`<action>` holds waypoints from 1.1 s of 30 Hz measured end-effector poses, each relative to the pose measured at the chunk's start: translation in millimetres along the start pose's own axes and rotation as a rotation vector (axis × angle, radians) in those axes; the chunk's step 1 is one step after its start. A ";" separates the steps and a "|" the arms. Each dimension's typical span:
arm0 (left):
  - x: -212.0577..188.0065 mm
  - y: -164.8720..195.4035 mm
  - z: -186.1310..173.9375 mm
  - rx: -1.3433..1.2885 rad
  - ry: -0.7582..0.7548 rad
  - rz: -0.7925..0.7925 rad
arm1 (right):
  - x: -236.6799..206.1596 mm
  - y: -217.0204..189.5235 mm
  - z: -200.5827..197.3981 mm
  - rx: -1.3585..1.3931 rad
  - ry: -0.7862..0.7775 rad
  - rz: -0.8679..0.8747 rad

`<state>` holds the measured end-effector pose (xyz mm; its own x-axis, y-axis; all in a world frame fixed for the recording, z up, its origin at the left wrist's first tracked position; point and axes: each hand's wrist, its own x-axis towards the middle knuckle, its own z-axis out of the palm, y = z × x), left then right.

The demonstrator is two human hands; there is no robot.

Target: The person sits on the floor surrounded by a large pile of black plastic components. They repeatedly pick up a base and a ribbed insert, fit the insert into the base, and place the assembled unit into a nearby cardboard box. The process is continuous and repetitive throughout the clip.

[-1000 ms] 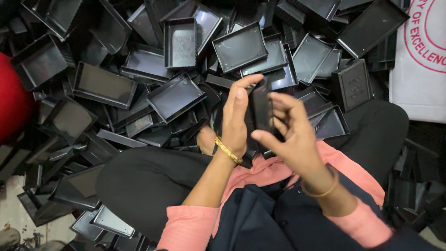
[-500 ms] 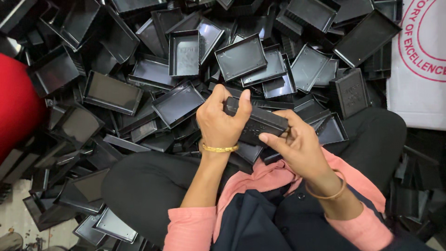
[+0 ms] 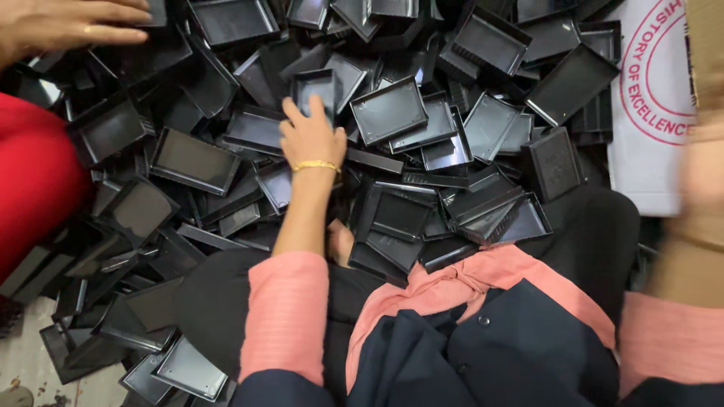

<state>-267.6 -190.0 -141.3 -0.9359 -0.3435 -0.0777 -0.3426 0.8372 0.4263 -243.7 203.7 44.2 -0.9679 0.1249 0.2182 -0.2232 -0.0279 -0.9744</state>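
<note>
The left hand (image 3: 311, 137), fingers spread wide and flat, rests on a small black rectangular plastic tray (image 3: 315, 92) lying just ahead in the heap, while the blurred right arm (image 3: 697, 218) hangs well apart, its grip unreadable.

White sack (image 3: 641, 143) w/ red round printed emblem (image 3: 664, 75) is lying at top right, beside the black tray pile (image 3: 422, 128); lettering too, red.
</note>
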 end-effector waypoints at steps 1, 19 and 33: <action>-4.3 1.6 2.1 -0.070 0.018 -0.003 | -2.5 6.4 20.7 -0.219 -0.052 -0.016; -56.4 24.6 -9.8 -0.018 -0.062 0.172 | -44.2 102.0 103.3 -1.140 -0.802 -0.459; -87.8 46.6 25.1 -1.674 -0.300 0.012 | -103.6 87.1 107.3 -0.363 0.056 -0.143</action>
<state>-203.4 -110.2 -137.3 -0.9862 -0.0900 -0.1391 -0.0654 -0.5602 0.8257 -175.2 81.9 -57.4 -0.9198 0.1564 0.3598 -0.2906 0.3447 -0.8926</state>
